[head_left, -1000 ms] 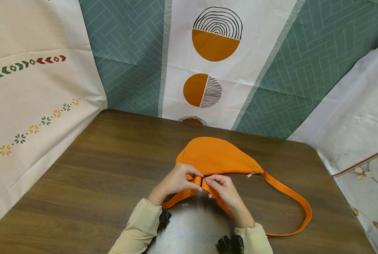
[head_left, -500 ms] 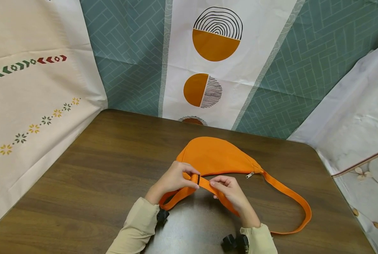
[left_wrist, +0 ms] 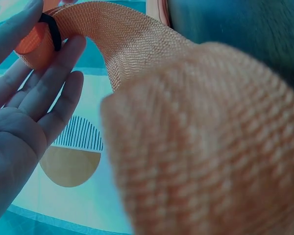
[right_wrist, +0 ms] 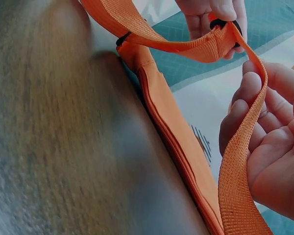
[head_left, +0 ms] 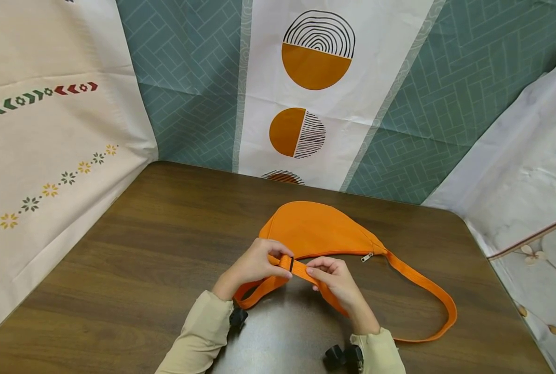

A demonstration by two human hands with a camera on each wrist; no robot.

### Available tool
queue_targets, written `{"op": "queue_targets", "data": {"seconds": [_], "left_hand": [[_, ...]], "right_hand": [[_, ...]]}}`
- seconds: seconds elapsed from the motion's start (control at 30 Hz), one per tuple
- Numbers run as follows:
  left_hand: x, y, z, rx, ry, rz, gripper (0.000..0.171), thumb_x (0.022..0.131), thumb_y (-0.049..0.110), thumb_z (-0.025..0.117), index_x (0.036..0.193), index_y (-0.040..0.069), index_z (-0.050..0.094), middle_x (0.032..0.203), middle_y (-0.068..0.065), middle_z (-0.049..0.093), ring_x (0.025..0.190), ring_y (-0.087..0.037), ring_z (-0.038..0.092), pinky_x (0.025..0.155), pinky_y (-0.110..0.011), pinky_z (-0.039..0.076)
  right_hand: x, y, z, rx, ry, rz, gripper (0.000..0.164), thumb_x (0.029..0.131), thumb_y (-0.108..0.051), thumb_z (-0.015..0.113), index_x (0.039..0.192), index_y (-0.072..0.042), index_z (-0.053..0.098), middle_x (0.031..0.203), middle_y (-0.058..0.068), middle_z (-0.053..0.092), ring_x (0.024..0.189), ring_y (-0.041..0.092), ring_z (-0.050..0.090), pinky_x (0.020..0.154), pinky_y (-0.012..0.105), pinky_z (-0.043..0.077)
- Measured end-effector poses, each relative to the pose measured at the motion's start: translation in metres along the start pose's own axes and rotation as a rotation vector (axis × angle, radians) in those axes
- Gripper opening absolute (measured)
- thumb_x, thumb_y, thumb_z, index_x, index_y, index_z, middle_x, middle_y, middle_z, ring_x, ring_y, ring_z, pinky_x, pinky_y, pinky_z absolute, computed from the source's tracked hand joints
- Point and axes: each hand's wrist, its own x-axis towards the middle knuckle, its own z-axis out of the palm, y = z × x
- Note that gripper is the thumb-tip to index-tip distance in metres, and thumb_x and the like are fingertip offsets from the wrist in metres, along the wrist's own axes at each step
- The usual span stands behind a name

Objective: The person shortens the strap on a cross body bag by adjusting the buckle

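Left hand (head_left: 255,261) and right hand (head_left: 340,284) pinch near each other.

Patterned cloths (head_left: 189,78) hang behind a wood-grained table (head_left: 119,259).

Orange strap (right_wrist: 237,181), two-point hold

Right hand (right_wrist: 279,142) grips the strap, which runs on below it. Left hand (right_wrist: 213,12), top of view, holds a black slider (right_wrist: 217,22). Second black band (right_wrist: 123,38) on strap, near upper end of orange bag (right_wrist: 181,132). Bag stretches diagonally along blurred wood-grain surface (right_wrist: 44,122).
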Motion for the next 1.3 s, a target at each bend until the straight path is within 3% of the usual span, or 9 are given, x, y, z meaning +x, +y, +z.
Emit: {"op": "queue_targets", "data": {"seconds": [0.17,0.5,1.07,1.3], "left_hand": [[0.001,0.001,0.004,-0.014,-0.021,0.013,0.032,0.068,0.005,0.077,0.095,-0.004,0.065,0.085,-0.005,0.063,0.069,-0.009,0.054,0.061,-0.026,0.047],[0.003,0.005,0.01,0.095,-0.044,0.023,0.028,0.066,0.01,0.079,0.091,0.004,0.07,0.085,0.0,0.065,0.067,-0.009,0.047,0.056,-0.021,0.042],[0.0,0.006,0.001,0.056,-0.019,0.026,0.03,0.068,0.01,0.078,0.093,-0.003,0.069,0.085,-0.003,0.065,0.068,-0.011,0.049,0.059,-0.023,0.044],[0.0,0.0,0.001,0.075,-0.016,0.071,0.028,0.068,0.012,0.078,0.093,0.003,0.069,0.087,-0.001,0.064,0.075,-0.011,0.051,0.065,-0.025,0.044]], "right_hand": [[0.003,0.001,0.003,0.013,-0.021,-0.023,0.028,0.087,-0.002,0.055,0.095,0.024,0.046,0.077,0.001,0.062,0.054,0.01,0.052,0.053,0.019,0.047],[0.007,0.0,0.01,-0.034,-0.059,-0.08,0.021,0.086,0.005,0.054,0.091,0.024,0.05,0.078,0.005,0.061,0.053,0.012,0.051,0.053,0.02,0.047],[-0.002,0.001,-0.004,-0.092,0.003,0.043,0.03,0.087,-0.007,0.057,0.095,0.021,0.052,0.073,0.001,0.06,0.054,0.011,0.055,0.055,0.024,0.05],[-0.002,0.003,-0.007,-0.117,-0.031,0.006,0.025,0.086,-0.003,0.057,0.093,0.02,0.054,0.073,0.001,0.061,0.054,0.011,0.054,0.055,0.023,0.049]]}}
